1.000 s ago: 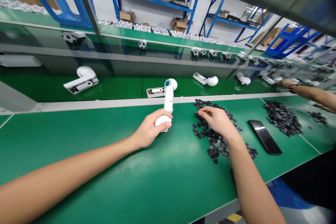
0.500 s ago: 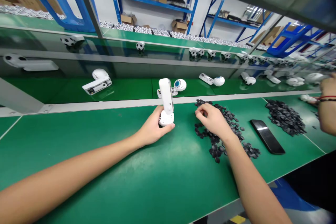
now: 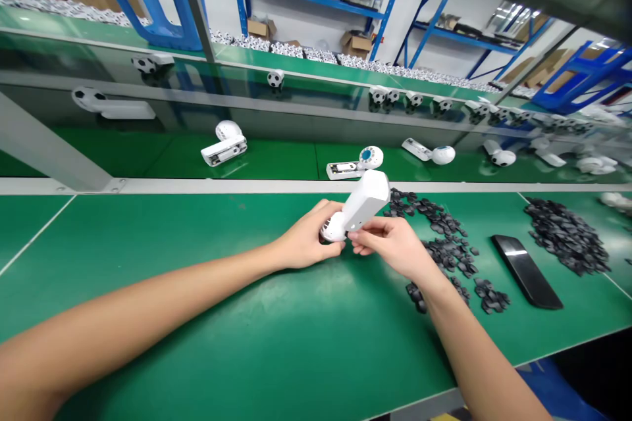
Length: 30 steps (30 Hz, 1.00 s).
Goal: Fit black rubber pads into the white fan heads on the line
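We are looking down from head height at a person's two bare arms reaching across a green work mat point(image 3: 148, 296). Both hands are holding a single white plastic unit point(image 3: 363, 200), a bar-shaped body joined to a round head point(image 3: 333, 227), and it is tilting so that the bar points up and away toward the back of the bench. The left hand point(image 3: 309, 237) is cupping the round head, its fingers point(image 3: 323, 209) curling around it and clamping on. The right hand point(image 3: 390, 247) is gripping the bar near the joint, its thumb and fingers point(image 3: 358, 235) closing together on it. This two-handed hold seems to be steadying the unit from both ends. We cannot tell whether the head is touching the mat.

To the right of the hands, two heaps of small, flat black pieces are lying loose on the mat, one close by point(image 3: 439, 237) and one farther off point(image 3: 565, 237). They are spread low within arm's reach, and there are too many pieces to count. Between the heaps, one black smartphone point(image 3: 526, 272) is lying flat. Beyond a grey rail point(image 3: 222, 187), a green shelf point(image 3: 276, 161) is holding about six more white units, including one opened to show a circuit board point(image 3: 343, 171).
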Each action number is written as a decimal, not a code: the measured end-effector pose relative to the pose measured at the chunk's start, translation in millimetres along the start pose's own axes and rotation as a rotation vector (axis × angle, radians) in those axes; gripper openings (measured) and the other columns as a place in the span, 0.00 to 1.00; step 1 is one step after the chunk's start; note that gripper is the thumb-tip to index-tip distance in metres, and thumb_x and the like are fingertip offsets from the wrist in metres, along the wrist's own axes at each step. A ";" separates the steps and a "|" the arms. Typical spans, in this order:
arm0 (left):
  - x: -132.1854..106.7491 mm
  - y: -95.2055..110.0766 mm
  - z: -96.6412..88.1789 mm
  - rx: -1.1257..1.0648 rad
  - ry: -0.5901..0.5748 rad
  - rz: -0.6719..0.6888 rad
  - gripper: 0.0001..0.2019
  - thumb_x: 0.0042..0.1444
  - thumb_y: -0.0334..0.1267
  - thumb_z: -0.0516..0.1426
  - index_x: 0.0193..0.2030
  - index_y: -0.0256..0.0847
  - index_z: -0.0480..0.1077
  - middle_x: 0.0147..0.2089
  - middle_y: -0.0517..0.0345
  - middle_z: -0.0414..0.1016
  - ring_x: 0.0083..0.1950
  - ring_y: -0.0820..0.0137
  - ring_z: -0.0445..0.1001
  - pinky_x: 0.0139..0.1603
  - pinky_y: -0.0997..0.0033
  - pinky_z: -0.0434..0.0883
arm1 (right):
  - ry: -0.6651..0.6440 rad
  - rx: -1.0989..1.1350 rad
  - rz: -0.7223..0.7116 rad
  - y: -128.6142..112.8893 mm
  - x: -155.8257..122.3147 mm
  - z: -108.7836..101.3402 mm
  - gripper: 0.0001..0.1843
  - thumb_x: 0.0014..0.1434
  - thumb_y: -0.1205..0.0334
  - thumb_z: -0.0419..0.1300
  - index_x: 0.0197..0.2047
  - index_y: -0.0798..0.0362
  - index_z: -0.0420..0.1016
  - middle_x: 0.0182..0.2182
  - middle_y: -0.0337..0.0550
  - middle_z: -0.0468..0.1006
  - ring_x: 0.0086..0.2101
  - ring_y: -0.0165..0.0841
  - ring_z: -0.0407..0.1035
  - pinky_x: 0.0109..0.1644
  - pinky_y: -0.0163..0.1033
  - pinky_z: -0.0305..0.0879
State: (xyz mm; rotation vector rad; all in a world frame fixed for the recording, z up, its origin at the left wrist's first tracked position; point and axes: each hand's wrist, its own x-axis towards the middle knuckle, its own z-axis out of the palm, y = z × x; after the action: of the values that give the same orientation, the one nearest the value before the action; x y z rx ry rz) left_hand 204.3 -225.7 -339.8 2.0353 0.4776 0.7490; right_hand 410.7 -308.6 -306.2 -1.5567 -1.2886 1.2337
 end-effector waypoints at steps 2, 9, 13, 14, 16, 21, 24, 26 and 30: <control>0.7 0.6 0.5 0.011 -0.002 -0.004 0.26 0.53 0.29 0.62 0.61 0.45 0.68 0.54 0.52 0.73 0.56 0.58 0.72 0.57 0.59 0.70 | 0.012 -0.015 0.005 1.4 0.0 2.4 0.17 0.56 0.49 0.73 0.38 0.55 0.85 0.30 0.45 0.85 0.32 0.37 0.81 0.38 0.40 0.80; 2.3 7.7 3.1 -0.059 0.020 -0.075 0.28 0.53 0.47 0.71 0.58 0.45 0.69 0.56 0.52 0.73 0.56 0.56 0.73 0.55 0.58 0.71 | 0.121 -0.154 -0.057 3.1 0.9 13.8 0.18 0.53 0.46 0.74 0.36 0.53 0.85 0.32 0.46 0.85 0.31 0.38 0.78 0.33 0.39 0.74; 3.0 8.1 4.2 -0.055 0.056 -0.093 0.25 0.55 0.51 0.70 0.54 0.44 0.71 0.53 0.52 0.75 0.54 0.56 0.75 0.55 0.58 0.70 | 0.121 -0.115 -0.045 5.1 1.7 16.8 0.18 0.53 0.46 0.74 0.31 0.53 0.81 0.24 0.41 0.80 0.25 0.35 0.73 0.28 0.37 0.69; 3.3 7.7 4.2 -0.055 0.065 -0.096 0.24 0.56 0.51 0.69 0.54 0.43 0.71 0.52 0.52 0.75 0.54 0.56 0.75 0.54 0.58 0.70 | 0.120 -0.093 -0.042 6.2 1.9 16.8 0.19 0.53 0.45 0.74 0.29 0.53 0.80 0.23 0.40 0.79 0.24 0.35 0.72 0.28 0.37 0.68; 4.2 6.9 4.2 -0.059 0.075 -0.099 0.23 0.57 0.51 0.69 0.53 0.42 0.71 0.51 0.51 0.76 0.53 0.57 0.75 0.53 0.59 0.71 | 0.115 -0.095 -0.046 9.1 2.8 16.2 0.21 0.53 0.44 0.74 0.28 0.53 0.78 0.21 0.39 0.77 0.23 0.34 0.71 0.28 0.37 0.67; 5.3 6.1 4.9 -0.104 0.049 -0.085 0.25 0.54 0.52 0.70 0.53 0.41 0.73 0.51 0.51 0.77 0.53 0.57 0.76 0.53 0.61 0.71 | 0.096 -0.269 -0.193 8.8 4.6 15.4 0.19 0.62 0.46 0.68 0.31 0.54 0.78 0.26 0.40 0.79 0.27 0.33 0.69 0.31 0.37 0.64; 3.1 6.1 3.2 -0.222 0.051 -0.129 0.26 0.58 0.53 0.67 0.57 0.40 0.71 0.50 0.52 0.78 0.48 0.60 0.77 0.49 0.64 0.73 | 0.052 -0.362 -0.340 -3.7 0.3 11.6 0.18 0.69 0.50 0.61 0.32 0.53 0.78 0.29 0.39 0.80 0.31 0.34 0.71 0.36 0.36 0.65; 2.6 2.0 -4.7 -0.212 0.102 -0.228 0.26 0.58 0.55 0.66 0.54 0.39 0.72 0.45 0.54 0.80 0.41 0.63 0.77 0.42 0.67 0.73 | 0.009 -0.394 -0.410 -11.1 -3.6 -1.0 0.18 0.74 0.51 0.55 0.39 0.52 0.81 0.34 0.40 0.83 0.36 0.34 0.75 0.42 0.37 0.67; 14.5 -22.8 -40.1 0.064 0.197 -0.267 0.22 0.57 0.56 0.65 0.49 0.41 0.76 0.44 0.55 0.80 0.41 0.61 0.75 0.40 0.67 0.71 | 0.322 -0.437 -0.393 2.5 -24.0 -62.2 0.21 0.75 0.47 0.52 0.54 0.49 0.80 0.42 0.42 0.85 0.42 0.35 0.78 0.48 0.37 0.71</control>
State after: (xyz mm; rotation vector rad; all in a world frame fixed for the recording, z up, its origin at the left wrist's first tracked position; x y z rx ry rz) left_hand 187.3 -180.5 -337.4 1.9140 0.8772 0.7808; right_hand 470.9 -330.9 -288.1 -1.6069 -1.6133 0.4522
